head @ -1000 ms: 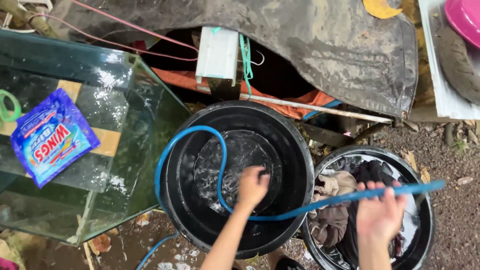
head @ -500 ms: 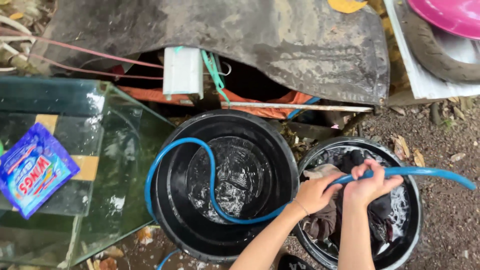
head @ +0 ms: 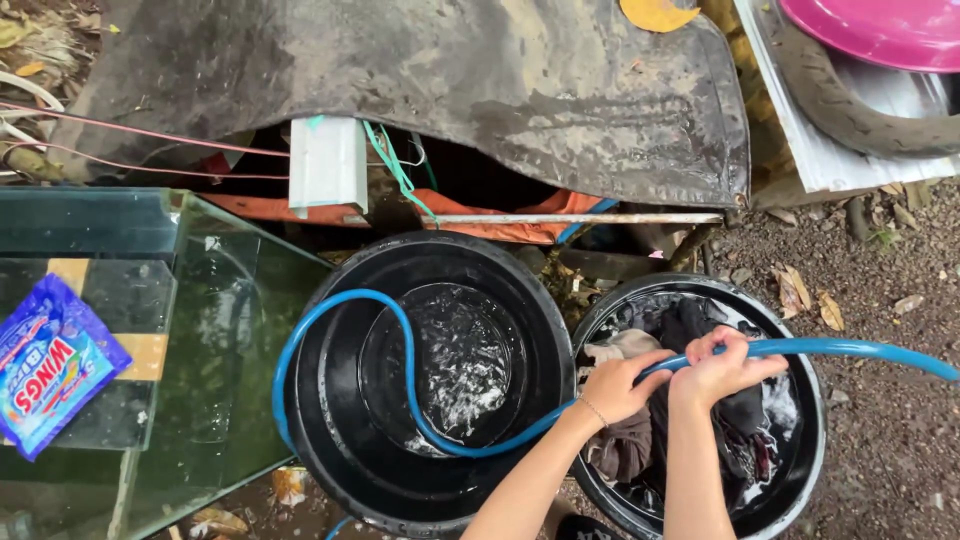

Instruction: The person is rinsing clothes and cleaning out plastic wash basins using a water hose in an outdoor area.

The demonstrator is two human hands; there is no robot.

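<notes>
Here both hands, left hand (head: 612, 388) and right hand (head: 722, 366), have their fingers wrapped around the blue hose (head: 850, 349) above the tub of clothes (head: 800, 480). The hose runs left-right, its end seemingly curling into the water tub (head: 330, 420).

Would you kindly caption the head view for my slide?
Both hands, left hand and right hand, grip a blue hose above a black tub of clothes.
</notes>
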